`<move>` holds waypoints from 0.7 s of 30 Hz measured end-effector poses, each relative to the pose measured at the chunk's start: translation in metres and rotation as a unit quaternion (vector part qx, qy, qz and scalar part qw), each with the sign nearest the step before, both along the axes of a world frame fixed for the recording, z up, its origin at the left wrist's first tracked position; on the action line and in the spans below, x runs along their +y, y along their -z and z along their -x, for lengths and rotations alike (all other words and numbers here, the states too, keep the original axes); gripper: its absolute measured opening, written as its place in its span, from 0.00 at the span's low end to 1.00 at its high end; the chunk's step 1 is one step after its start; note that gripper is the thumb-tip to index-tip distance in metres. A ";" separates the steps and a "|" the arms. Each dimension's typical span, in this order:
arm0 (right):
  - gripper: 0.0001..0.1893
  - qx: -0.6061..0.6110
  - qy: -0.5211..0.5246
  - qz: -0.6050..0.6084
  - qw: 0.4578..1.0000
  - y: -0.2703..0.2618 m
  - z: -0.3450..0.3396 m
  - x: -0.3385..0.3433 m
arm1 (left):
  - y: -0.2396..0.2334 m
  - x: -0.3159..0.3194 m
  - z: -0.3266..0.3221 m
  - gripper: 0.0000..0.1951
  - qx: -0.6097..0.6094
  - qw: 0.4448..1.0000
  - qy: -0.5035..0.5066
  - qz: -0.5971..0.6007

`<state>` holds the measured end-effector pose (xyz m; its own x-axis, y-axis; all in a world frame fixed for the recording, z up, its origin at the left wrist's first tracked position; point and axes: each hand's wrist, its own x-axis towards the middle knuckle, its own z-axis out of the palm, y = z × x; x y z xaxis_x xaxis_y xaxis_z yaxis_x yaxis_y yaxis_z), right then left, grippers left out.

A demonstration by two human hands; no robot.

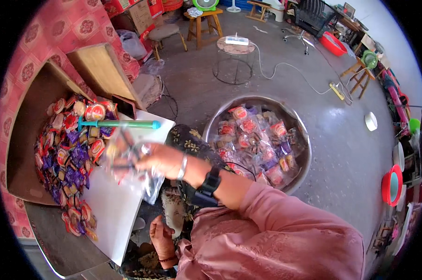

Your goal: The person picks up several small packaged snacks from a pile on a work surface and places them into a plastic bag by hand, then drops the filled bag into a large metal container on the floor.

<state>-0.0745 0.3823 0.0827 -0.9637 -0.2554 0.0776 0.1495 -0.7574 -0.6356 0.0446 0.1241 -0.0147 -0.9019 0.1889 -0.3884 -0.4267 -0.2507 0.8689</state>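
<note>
My right hand [158,161] grips a clear plastic bag [121,150] with small wrapped items in it, blurred, above a white board [109,206]. Left of it lies a large pile of wrapped snacks [71,154] in purple, red and clear packets, partly in a brown box [25,168]. A green tube with a blue handle [127,124] rests across the pile and the board. Lower down, near my lap, my left hand [161,234] has its fingers curled; whether it holds anything is unclear. A round metal basin [303,140] holds several filled clear bags [247,126].
A wooden panel [102,73] leans behind the pile, with a dark flat object [124,106] at its foot. A round stool [236,48] bears a power strip [237,41], whose white cord crosses the floor. Further back stand wooden stools and an office chair [310,17].
</note>
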 end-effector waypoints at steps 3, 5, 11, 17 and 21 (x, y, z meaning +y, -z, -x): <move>0.27 0.031 0.120 0.000 0.992 -0.021 -0.012 0.072 | -0.002 0.000 -0.004 0.13 -0.019 1.000 -0.014 0.021; 0.30 0.102 0.173 0.006 0.980 -0.021 -0.023 0.123 | 0.008 -0.005 -0.001 0.13 -0.007 0.999 -0.001 0.040; 0.23 -0.163 0.374 -0.194 0.892 0.083 -0.095 0.255 | 0.018 -0.006 0.002 0.14 -0.017 0.999 0.006 0.049; 0.21 -0.316 0.401 -0.274 0.815 0.233 -0.216 0.325 | 0.021 -0.007 0.006 0.13 -0.056 0.995 0.007 0.078; 0.24 -0.019 0.055 -0.926 0.372 0.286 -0.308 0.345 | 0.018 0.000 0.010 0.14 -0.063 0.992 0.037 0.105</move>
